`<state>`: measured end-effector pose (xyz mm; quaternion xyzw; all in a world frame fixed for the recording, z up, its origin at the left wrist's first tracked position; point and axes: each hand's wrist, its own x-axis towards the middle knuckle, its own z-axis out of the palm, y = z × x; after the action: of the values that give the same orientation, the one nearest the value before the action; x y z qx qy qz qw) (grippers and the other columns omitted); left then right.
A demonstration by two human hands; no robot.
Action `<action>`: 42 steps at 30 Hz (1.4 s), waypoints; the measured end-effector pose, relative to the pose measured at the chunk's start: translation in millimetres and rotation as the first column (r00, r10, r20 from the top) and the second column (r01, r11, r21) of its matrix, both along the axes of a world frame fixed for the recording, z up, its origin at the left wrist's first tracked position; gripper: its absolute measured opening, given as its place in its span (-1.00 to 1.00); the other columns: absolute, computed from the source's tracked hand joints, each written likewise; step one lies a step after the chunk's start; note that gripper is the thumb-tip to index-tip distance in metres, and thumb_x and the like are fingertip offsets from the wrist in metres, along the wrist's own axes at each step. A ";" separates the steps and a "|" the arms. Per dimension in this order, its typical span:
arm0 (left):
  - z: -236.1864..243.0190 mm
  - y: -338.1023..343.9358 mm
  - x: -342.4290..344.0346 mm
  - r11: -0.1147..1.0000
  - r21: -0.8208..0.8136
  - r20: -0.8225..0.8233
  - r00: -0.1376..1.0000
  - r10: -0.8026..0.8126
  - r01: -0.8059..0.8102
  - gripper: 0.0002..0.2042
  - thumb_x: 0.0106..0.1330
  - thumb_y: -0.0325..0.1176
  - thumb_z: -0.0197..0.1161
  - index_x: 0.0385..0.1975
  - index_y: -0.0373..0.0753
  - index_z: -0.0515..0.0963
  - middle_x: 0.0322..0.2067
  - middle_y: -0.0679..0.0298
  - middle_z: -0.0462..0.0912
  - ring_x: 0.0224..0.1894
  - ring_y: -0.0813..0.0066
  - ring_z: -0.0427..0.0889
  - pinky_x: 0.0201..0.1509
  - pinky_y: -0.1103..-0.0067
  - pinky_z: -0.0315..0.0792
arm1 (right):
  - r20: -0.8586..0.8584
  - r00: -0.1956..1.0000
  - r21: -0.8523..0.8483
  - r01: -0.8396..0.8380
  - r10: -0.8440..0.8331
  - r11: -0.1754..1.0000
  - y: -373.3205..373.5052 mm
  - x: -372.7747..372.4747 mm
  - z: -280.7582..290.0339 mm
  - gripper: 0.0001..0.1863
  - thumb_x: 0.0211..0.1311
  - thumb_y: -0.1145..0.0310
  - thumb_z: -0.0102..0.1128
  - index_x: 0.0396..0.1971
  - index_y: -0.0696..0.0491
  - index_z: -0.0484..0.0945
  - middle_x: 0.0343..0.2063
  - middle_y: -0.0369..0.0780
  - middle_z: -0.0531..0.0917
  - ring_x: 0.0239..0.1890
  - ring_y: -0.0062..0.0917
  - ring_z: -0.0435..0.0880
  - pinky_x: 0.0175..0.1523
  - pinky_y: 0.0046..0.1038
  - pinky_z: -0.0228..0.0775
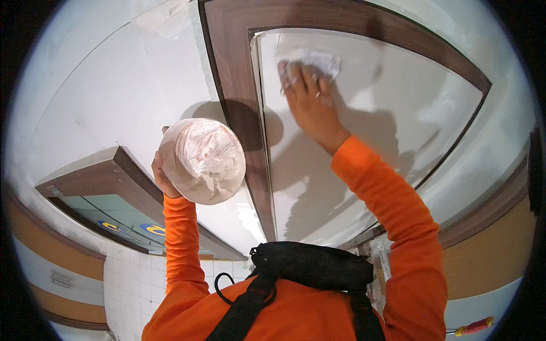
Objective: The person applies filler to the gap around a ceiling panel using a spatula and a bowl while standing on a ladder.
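My left hand point(164, 170) grips a round white bowl point(236, 170) from its left side, mostly hidden behind it. Thick white paste point(207, 149) with pinkish streaks coats the bowl's inside. Up at the white panel point(364, 142), my right hand point(311, 101) presses a whitish flat piece point(325, 61) against the surface near the upper left corner. Motion blurs that piece, and I cannot tell whether it is a cloth or a spreader. White smears mark the fingers of this hand. The bowl hangs apart from the panel, in front of its brown wooden frame point(242, 108).
A second brown frame point(94, 176) with a glass pane stands at the left, beyond my left arm. White tiled floor point(128, 284) lies below. A tool with a red and yellow handle point(476, 325) shows at the lower right. A black pouch point(313, 265) is strapped across my chest.
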<state>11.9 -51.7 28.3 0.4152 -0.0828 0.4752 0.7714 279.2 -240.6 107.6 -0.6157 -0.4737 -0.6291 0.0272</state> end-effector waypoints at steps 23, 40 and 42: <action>4.0 -5.3 0.2 0.993 -0.109 0.027 0.999 0.042 -0.039 -0.36 0.42 0.06 -0.19 0.26 -0.38 0.34 0.16 -0.07 0.50 0.18 0.06 0.53 0.29 0.21 0.44 | -0.136 0.981 0.050 -0.135 0.140 0.990 -23.5 -22.5 43.4 -0.55 0.27 0.28 0.13 0.18 -0.01 0.49 0.11 -0.27 0.49 0.16 -0.43 0.42 0.16 -0.26 0.19; 0.6 -3.1 -3.4 0.994 -0.093 0.036 0.998 0.058 -0.055 -0.40 0.43 0.02 -0.17 0.21 -0.40 0.38 0.14 -0.08 0.52 0.15 0.07 0.55 0.27 0.21 0.46 | -0.232 0.959 -0.101 -0.187 0.160 0.977 -40.8 -43.7 31.2 -0.69 0.26 0.28 0.07 -0.08 0.08 0.61 0.15 -0.11 0.51 0.09 -0.34 0.50 0.10 -0.12 0.31; -1.6 -1.3 -1.0 0.994 -0.096 0.028 0.998 0.063 -0.060 -0.40 0.43 0.02 -0.17 0.21 -0.40 0.39 0.14 -0.07 0.52 0.15 0.07 0.55 0.27 0.21 0.46 | -0.202 0.967 -0.094 -0.176 0.155 0.980 -30.3 -28.3 41.5 -0.67 0.27 0.26 0.07 -0.05 0.09 0.60 0.12 -0.12 0.52 0.08 -0.34 0.51 0.11 -0.12 0.31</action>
<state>10.9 -53.0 26.7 0.3730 -0.0594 0.5086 0.7738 251.0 -271.0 149.1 -0.6328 -0.5529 -0.5344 0.0915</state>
